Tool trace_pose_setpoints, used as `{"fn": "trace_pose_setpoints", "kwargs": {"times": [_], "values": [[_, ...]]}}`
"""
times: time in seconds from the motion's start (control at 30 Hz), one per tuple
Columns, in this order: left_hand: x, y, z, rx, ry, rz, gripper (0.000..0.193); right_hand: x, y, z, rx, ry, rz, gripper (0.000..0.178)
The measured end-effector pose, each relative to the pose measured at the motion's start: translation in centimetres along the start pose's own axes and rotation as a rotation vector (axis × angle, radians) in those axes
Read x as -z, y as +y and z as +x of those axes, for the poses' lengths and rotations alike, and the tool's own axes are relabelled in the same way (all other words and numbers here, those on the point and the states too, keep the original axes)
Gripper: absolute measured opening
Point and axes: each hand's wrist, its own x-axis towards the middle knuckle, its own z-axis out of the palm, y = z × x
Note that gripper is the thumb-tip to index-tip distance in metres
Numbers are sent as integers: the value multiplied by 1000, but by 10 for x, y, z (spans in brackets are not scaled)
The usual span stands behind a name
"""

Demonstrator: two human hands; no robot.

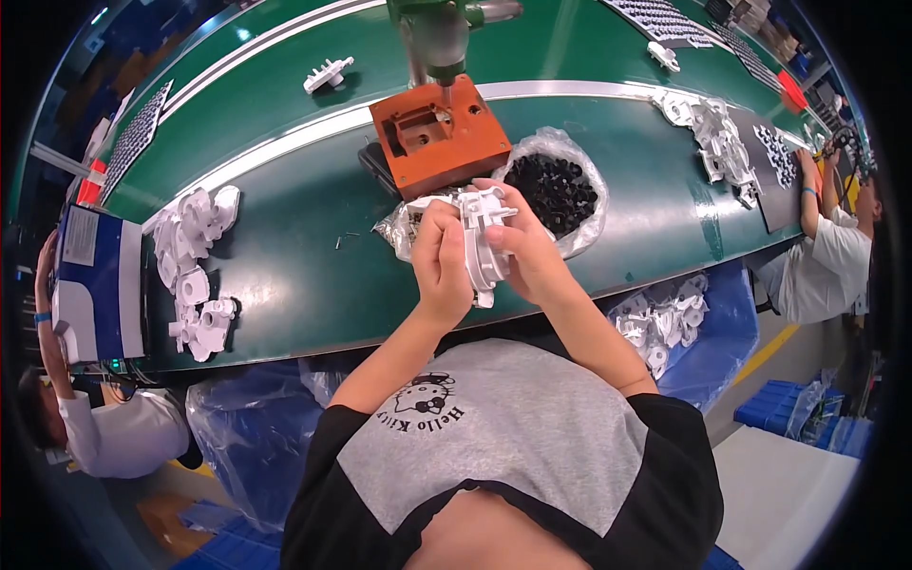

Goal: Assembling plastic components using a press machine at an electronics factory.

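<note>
Both of my hands hold a white moulded plastic part (485, 249) in front of my chest, over the near edge of the green bench. My left hand (441, 255) is closed round its left side. On its right side, my right hand (522, 242) grips it with the thumb lying across the front. Just beyond my hands sits an orange fixture block (439, 138) with a recess in its top, beneath the green drill-like machine head (445, 43). Close to my right hand stands a clear plastic bag (597, 195) of small black parts (551, 195). Another clear bag (394, 228) is partly hidden behind my left hand.
White parts are piled on the bench at left (190, 242) and right (717, 142). A blue lined bin (727, 313) with white parts stands below the right edge. Beyond runs a green conveyor (266, 71) carrying a white part (329, 75). Other people work at both sides.
</note>
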Motion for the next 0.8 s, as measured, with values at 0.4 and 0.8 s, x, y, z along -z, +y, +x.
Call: {"fn": "trace_pose_setpoints", "kwargs": {"times": [0.4,0.8], "values": [[4,-6,3,-166,-26,275,30,-2,20,-8,-76,-89,204,43],[17,12,4,-98,-542,328,62,26,16,1,-172,-61,451,39]]}}
